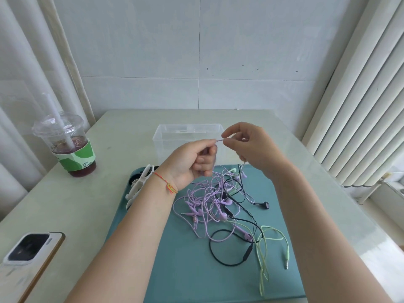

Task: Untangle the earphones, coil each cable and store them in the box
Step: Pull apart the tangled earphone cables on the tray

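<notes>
Purple cable stretched between my 2 hands

My left hand point(192, 159) and right hand point(249, 145) each pinched the purple cable point(219, 140) above the tangled earphones point(218, 206), before the box point(188, 136).

One clear box point(168, 136) at frame centre, one drink cup point(70, 147) at the left edge, one phone point(28, 250) at lower left, one teal mat point(153, 248) in the lower middle. Two hands, left hand point(192, 160) and right hand point(251, 147), over one tangle of earphones point(218, 204). Three cable colours counted there: lilac, black, pale green; number of sets per colour cannot be told.
</notes>
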A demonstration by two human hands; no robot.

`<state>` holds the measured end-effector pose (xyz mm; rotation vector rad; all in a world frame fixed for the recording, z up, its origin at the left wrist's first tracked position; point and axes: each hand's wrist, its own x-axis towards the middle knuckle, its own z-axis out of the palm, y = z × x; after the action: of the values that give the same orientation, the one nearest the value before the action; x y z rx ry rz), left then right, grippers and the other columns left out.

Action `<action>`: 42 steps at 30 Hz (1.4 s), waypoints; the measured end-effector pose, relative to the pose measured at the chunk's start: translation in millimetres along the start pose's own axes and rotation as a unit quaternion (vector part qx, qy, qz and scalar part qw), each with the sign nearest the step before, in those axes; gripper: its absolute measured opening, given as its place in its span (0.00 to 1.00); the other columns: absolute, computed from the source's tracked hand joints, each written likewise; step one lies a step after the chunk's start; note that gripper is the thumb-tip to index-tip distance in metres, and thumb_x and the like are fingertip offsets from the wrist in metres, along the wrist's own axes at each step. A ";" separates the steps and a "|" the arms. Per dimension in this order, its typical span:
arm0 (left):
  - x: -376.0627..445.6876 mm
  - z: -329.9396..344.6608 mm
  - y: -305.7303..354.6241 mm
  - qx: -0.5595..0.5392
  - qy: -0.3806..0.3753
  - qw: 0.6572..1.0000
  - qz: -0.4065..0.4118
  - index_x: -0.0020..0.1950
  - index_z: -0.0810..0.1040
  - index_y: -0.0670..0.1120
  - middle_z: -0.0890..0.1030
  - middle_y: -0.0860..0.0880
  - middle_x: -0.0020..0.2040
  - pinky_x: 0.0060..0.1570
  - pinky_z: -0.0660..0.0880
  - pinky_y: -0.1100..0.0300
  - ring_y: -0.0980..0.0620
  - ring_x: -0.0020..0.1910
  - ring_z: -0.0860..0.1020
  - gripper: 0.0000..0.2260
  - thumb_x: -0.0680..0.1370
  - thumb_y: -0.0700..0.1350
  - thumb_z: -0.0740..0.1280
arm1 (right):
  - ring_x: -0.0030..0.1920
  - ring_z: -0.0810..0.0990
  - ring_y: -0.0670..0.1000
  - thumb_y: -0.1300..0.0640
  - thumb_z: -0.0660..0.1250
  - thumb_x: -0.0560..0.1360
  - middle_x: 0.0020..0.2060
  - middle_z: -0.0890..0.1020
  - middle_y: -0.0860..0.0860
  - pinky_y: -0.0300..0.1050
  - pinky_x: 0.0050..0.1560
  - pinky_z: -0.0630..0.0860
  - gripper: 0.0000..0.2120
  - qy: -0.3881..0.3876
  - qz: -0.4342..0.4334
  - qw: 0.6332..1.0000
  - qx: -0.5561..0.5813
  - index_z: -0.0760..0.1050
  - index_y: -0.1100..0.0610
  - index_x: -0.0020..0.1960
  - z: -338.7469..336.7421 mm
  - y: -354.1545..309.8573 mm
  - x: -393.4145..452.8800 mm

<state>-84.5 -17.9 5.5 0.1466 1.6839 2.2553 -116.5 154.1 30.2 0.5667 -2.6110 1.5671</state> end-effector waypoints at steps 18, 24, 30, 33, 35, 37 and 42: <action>3.0 -4.4 -2.0 -0.244 -0.028 0.969 -0.016 0.31 0.70 0.46 0.60 0.54 0.21 0.23 0.61 0.64 0.56 0.18 0.59 0.14 0.77 0.46 0.57 | 0.24 0.67 0.47 0.57 0.61 0.78 0.28 0.72 0.47 0.36 0.23 0.62 0.10 0.039 0.042 0.983 -0.172 0.80 0.50 0.44 1.3 8.8 4.7; 0.8 -3.2 6.3 -0.366 0.002 0.926 0.093 0.41 0.75 0.44 0.69 0.52 0.28 0.35 0.73 0.62 0.54 0.26 0.68 0.12 0.81 0.44 0.57 | 0.19 0.69 0.42 0.56 0.63 0.78 0.31 0.77 0.50 0.30 0.19 0.62 0.10 -0.112 0.024 0.976 -0.184 0.83 0.52 0.48 16.0 -2.9 -5.3; 3.7 -0.4 1.8 -0.281 0.118 0.937 0.169 0.53 0.79 0.43 0.85 0.47 0.50 0.64 0.73 0.54 0.47 0.54 0.83 0.10 0.83 0.44 0.59 | 0.26 0.76 0.46 0.55 0.63 0.77 0.29 0.79 0.48 0.35 0.30 0.74 0.10 -0.195 0.017 0.963 -0.184 0.82 0.52 0.45 21.2 -14.6 -12.3; 6.4 -0.2 -2.5 -0.157 0.145 0.957 0.194 0.53 0.79 0.42 0.84 0.45 0.51 0.62 0.74 0.56 0.47 0.55 0.82 0.09 0.82 0.43 0.60 | 0.29 0.80 0.48 0.57 0.62 0.77 0.31 0.82 0.49 0.38 0.34 0.76 0.09 -0.197 0.014 0.962 -0.188 0.81 0.54 0.45 19.6 -16.5 -13.5; 8.0 4.0 -6.4 -0.031 0.159 0.965 0.205 0.49 0.82 0.43 0.85 0.45 0.48 0.57 0.75 0.54 0.46 0.51 0.82 0.09 0.81 0.43 0.62 | 0.31 0.82 0.47 0.58 0.62 0.76 0.32 0.83 0.49 0.34 0.30 0.73 0.09 -0.191 0.005 0.961 -0.200 0.81 0.54 0.45 19.1 -18.2 -13.9; 10.0 7.2 -12.2 0.099 0.172 0.960 0.196 0.44 0.84 0.48 0.84 0.46 0.44 0.49 0.73 0.50 0.45 0.44 0.78 0.08 0.78 0.48 0.66 | 0.31 0.81 0.47 0.59 0.62 0.75 0.32 0.84 0.49 0.34 0.28 0.71 0.09 -0.182 -0.001 0.961 -0.209 0.81 0.54 0.46 18.2 -19.0 -12.9; 11.7 8.8 -14.5 0.259 0.184 0.936 0.154 0.37 0.76 0.42 0.75 0.50 0.30 0.40 0.69 0.56 0.50 0.32 0.72 0.15 0.78 0.51 0.63 | 0.26 0.77 0.46 0.58 0.66 0.74 0.29 0.82 0.49 0.39 0.30 0.75 0.09 -0.164 -0.009 0.970 -0.180 0.82 0.47 0.40 10.1 -16.9 -12.2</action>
<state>-90.3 -2.5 -6.8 0.1169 2.6004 2.0733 -98.1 141.8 36.8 0.8754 -3.0140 1.0206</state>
